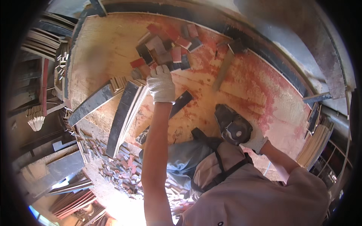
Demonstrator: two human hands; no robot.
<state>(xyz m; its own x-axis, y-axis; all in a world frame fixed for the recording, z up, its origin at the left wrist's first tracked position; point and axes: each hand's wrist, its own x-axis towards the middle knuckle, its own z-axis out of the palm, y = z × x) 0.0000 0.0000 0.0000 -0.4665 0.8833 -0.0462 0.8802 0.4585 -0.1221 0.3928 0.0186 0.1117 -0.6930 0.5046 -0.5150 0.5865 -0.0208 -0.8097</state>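
Legible text, labels, numbers or signs: none found. Two marks noted, neither readable. First, a small, pale, round mark (238,133) stands on the rounded face of a black, hard-cased hand-held tool (229,122), between three and four o'clock from the centre of the view; too small to make out. Second, a small, dark, ring-shaped mark (220,223) stands on the brownish-grey cloth shirt (260,192), between five and six o'clock; nature undetermined.
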